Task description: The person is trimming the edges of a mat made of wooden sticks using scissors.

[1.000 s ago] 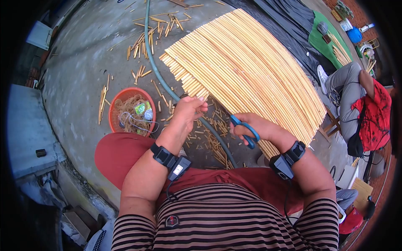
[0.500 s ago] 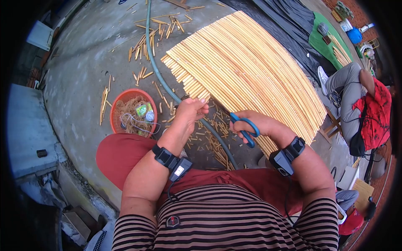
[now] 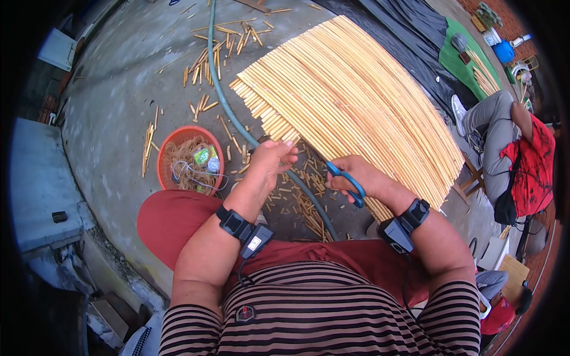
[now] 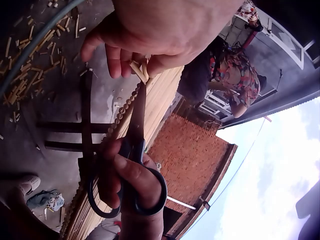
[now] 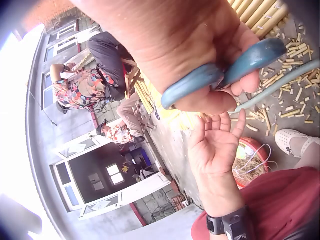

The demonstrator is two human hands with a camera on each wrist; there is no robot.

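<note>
A wide mat of straw-coloured reed sticks (image 3: 356, 101) slants away in front of me, its near left corner stepped with uneven ends. At that corner my left hand (image 3: 270, 159) pinches the end of a reed stick (image 4: 140, 72) between thumb and fingers. My right hand (image 3: 365, 175) grips blue-handled scissors (image 3: 355, 188), thumb and fingers through the loops. In the left wrist view the dark blades (image 4: 136, 120) point up along the mat's edge, their tips right at the pinched reed end. The right wrist view shows the blue loops (image 5: 192, 86) around the fingers, blades hidden.
An orange basket (image 3: 160, 166) with tangled fibre and a green packet stands on the left. A grey-green hose (image 3: 228, 107) crosses the floor among scattered reed offcuts (image 3: 306, 207). A dark frame (image 4: 86, 115) stands under the mat. A person in red (image 3: 531, 166) sits at the right.
The scissors' loops, spread apart half a second ago, now lie closer together. My left hand keeps its pinch at the mat's corner, almost unmoved.
</note>
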